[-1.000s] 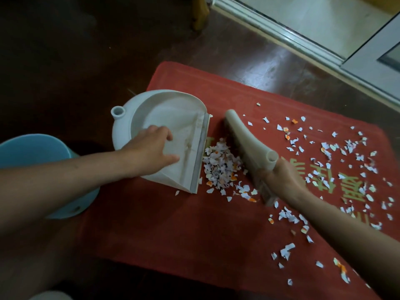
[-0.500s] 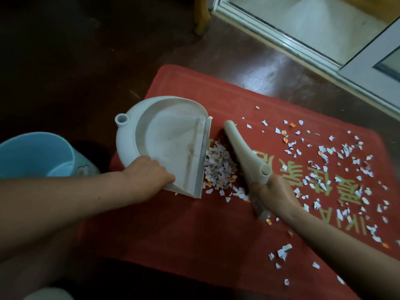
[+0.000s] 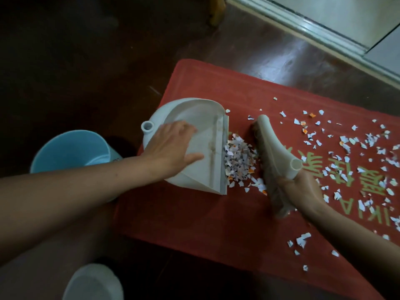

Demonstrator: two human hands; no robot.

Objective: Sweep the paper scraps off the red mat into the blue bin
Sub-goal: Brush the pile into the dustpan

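A white dustpan (image 3: pixel 203 126) lies on the left end of the red mat (image 3: pixel 194 217), its lip facing right. My left hand (image 3: pixel 171 146) rests flat on the pan with fingers spread, pressing it down. A heap of paper scraps (image 3: pixel 239 161) sits right against the pan's lip. My right hand (image 3: pixel 300 189) grips the pale hand brush (image 3: pixel 271 146), whose bristles stand on the mat just right of the heap. Several loose scraps (image 3: pixel 350 146) are scattered over the right half of the mat. The blue bin (image 3: pixel 71 148) stands on the floor left of the mat.
Dark wooden floor (image 3: pixel 86 61) surrounds the mat. A pale round container (image 3: pixel 93 282) sits at the bottom left near my left arm. A door threshold and white frame (image 3: pixel 324 33) run along the top right. A yellowish furniture leg (image 3: pixel 216 11) stands at the top.
My left hand moved from the pan's near edge to lie flat on its top. The brush has pushed the scraps into a tighter heap against the pan's lip.
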